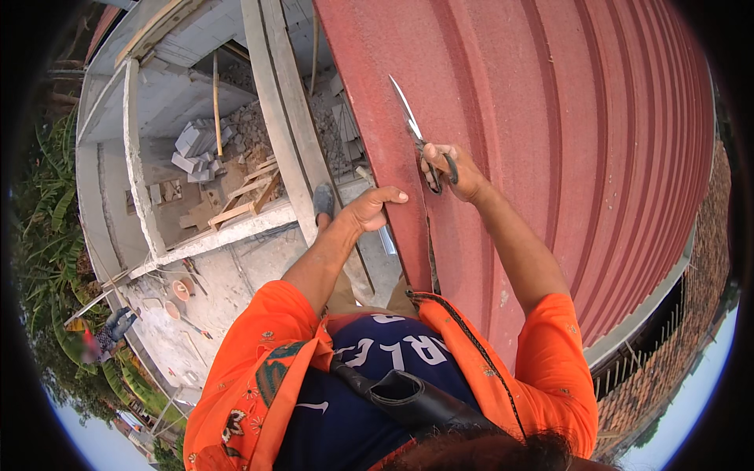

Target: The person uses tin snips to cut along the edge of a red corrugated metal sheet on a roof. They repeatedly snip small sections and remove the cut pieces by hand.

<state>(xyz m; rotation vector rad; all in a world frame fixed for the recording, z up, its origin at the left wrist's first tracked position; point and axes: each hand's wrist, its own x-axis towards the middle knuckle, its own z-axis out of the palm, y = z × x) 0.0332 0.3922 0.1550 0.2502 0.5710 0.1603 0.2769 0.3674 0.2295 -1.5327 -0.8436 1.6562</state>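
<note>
The fingers of my right hand (pixel 465 174) are closed through the dark loops of the scissors (pixel 414 125), whose long blade points far and a little left over the red ribbed roofing sheet (pixel 503 259). My left hand (pixel 367 208) grips that sheet's left margin, thumb on top, its other fingers mostly hidden. The sheet stretches away to my right; a slit (pixel 431 251) runs from near my waist to the scissors, with a narrow strip on its left. Left of the sheet are a concrete beam (pixel 292 133), a grey shoe (pixel 323 200), grey blocks (pixel 196 141) and timber (pixel 259 192).

If I twist the blades, I think the slit could wander toward a rib. The strip's raw edge could nick my left thumb if it springs, and leaning left might cost me my footing.
</note>
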